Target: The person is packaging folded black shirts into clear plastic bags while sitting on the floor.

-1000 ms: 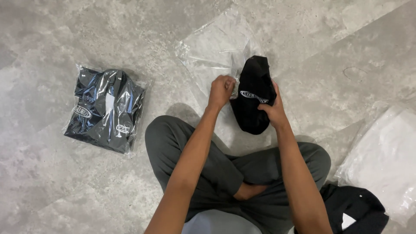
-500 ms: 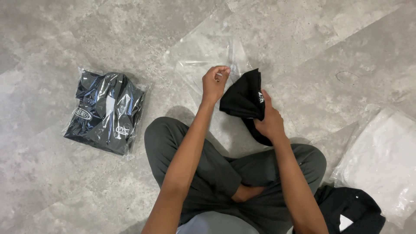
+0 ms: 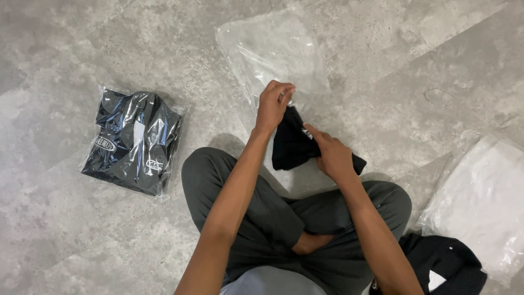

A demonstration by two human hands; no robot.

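I sit cross-legged on a grey stone floor. My right hand point(image 3: 332, 155) grips a folded black garment point(image 3: 292, 145) with a small white logo, held just above the floor in front of my knees. My left hand point(image 3: 274, 102) pinches the near edge of an empty clear plastic bag point(image 3: 273, 52) that lies flat beyond the garment. The garment's top end touches the bag's opening under my left hand; whether it is inside, I cannot tell.
A sealed clear bag of folded black garments point(image 3: 134, 141) lies on the floor to my left. A stack of white plastic bags point(image 3: 483, 196) sits at the right, with loose black clothing point(image 3: 442, 262) beside my right knee.
The garment has come down from upright to lie lower and flatter, near the bag's edge. My left hand moved off the garment to the bag's opening.
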